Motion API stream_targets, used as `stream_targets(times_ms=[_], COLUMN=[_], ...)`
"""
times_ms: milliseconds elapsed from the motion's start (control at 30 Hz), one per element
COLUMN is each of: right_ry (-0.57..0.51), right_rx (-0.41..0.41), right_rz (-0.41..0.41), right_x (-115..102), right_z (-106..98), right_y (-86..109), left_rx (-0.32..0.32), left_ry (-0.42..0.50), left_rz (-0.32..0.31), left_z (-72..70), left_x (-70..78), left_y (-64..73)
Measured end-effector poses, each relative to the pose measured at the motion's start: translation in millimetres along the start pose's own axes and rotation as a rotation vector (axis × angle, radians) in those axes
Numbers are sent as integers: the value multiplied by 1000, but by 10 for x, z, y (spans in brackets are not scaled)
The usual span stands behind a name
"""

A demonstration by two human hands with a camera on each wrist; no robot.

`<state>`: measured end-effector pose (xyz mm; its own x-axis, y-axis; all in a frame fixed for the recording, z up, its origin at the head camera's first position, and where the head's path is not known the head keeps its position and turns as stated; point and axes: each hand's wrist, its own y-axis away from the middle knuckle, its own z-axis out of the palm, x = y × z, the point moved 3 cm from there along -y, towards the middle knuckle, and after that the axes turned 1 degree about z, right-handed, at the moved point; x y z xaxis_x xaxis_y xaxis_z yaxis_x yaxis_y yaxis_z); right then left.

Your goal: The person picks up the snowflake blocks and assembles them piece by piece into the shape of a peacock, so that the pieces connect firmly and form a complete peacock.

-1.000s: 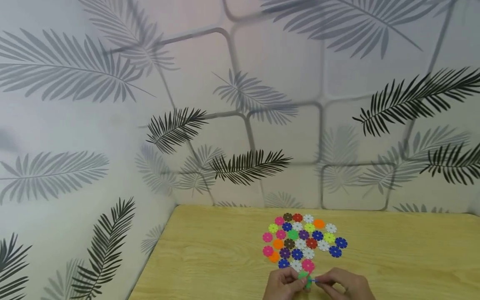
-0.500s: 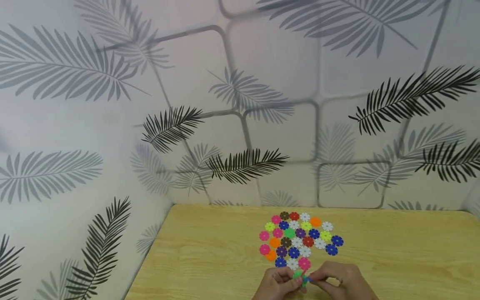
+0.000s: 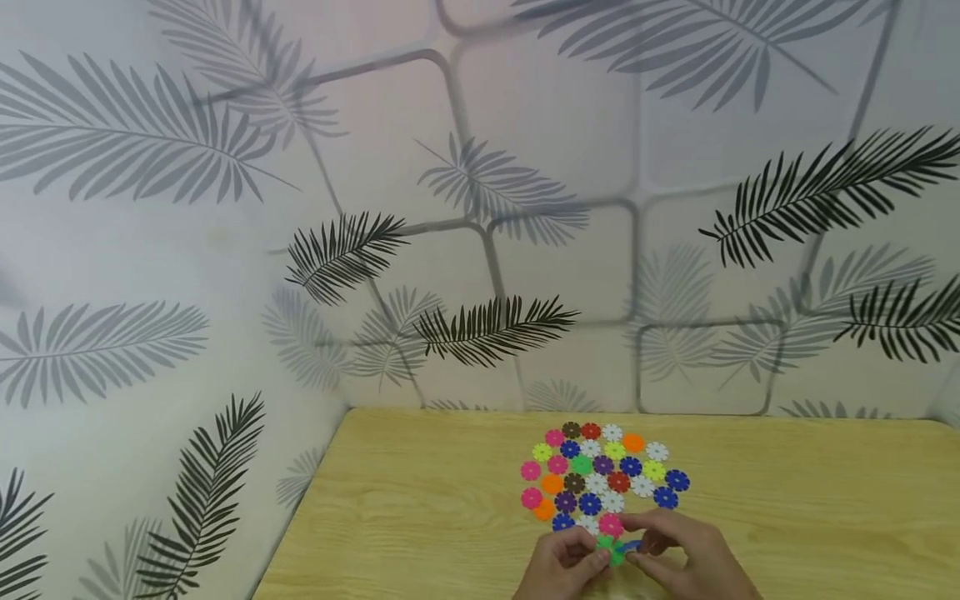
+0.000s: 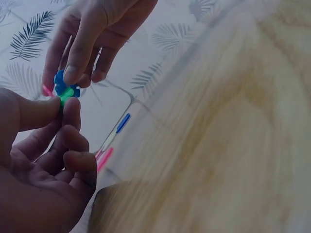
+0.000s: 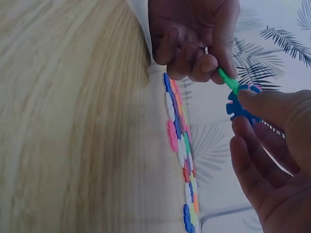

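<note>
My left hand pinches a green notched plastic disc between thumb and index finger. A blue notched disc meets the green one at an angle, edges overlapping where they join. My right hand holds the blue disc, its thumb across the face and fingers behind. In the left wrist view a thin pink edge shows beside the blue disc, mostly hidden by the right hand's fingers. Both hands are close together near the front of the table, just before the loose discs.
Several loose notched discs in many colours lie flat on the wooden table, among them a red disc, an orange disc and a pink disc close to the right fingertips. A leaf-patterned wall stands behind the table.
The right index finger has lifted and spread forward from the thumb, and the blue disc has turned to show more of its face. The left hand stays on the green disc.
</note>
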<state>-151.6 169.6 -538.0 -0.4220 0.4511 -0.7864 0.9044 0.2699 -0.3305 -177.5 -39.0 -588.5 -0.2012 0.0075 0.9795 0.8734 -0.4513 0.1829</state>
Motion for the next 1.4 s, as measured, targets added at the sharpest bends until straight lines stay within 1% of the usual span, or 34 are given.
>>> stream_targets(times_ms=[133, 200, 333, 433, 500, 600, 633, 733, 833, 967, 1000, 1067, 1133, 1233, 1333, 1400], right_ry=[26, 28, 24, -4, -15, 32, 58, 153, 237, 302, 317, 328, 321, 251, 130, 69], right_rx=[4, -21, -68, -90, -102, -126, -137, -172, -192, -202, -203, -205, -213, -243, -265, -268], right_rz=[68, 88, 54, 58, 102, 169, 200, 243, 251, 243, 250, 289, 340, 392, 409, 397], right_x=[-13, -10, 24, 92, 156, 243, 269, 315, 327, 298, 289, 280, 281, 290, 298, 301], right_z=[33, 45, 31, 7, 13, 56, 77, 140, 185, 225, 233, 245, 245, 237, 223, 215], right_y=[-1, -9, -40, -71, -93, -128, -139, -163, -179, -202, -207, -224, -229, -218, -195, -182], left_rx=[34, 53, 67, 60, 62, 72, 70, 62, 74, 113, 117, 119, 112, 104, 103, 105], left_ry=[31, 52, 77, 64, 53, 34, 28, 20, 46, 110, 121, 140, 157, 165, 166, 164], left_rz=[-31, -43, -60, -44, -31, 11, 22, 66, 62, 17, 15, 10, 18, 12, -12, -31], left_z=[41, 51, 54, 41, 21, -8, -14, -24, -24, -19, -15, -14, -5, 3, 3, 0], left_x=[-29, -46, -47, -19, 2, 25, 32, 39, 23, -18, -25, -31, -32, -35, -38, -35], left_y=[12, 15, 16, 10, 8, 3, 2, -4, -7, -1, 0, 2, 1, -2, -7, -8])
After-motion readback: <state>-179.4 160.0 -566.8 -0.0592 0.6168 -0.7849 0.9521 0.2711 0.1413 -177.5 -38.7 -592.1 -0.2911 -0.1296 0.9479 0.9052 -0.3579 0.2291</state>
